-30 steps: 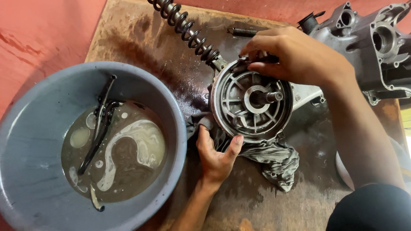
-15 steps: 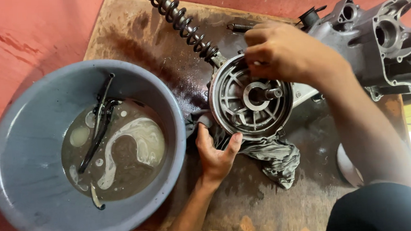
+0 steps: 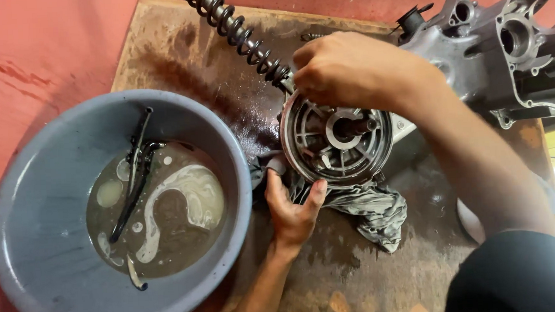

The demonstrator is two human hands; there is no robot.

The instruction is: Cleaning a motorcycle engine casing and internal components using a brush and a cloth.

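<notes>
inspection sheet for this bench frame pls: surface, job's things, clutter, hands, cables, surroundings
Surface: worn wooden board, dark wet stains.
Job's things: round ribbed metal hub standing on edge on a grey rag; coil-spring shock absorber runs from it to the top edge.
Clutter: grey basin of murky liquid with a dark tool in it; grey engine casing at right.
Hands: left hand steadies the hub's lower rim and touches the rag; right hand grips its upper edge.
Cables: nothing seen.
Surroundings: red floor.
</notes>
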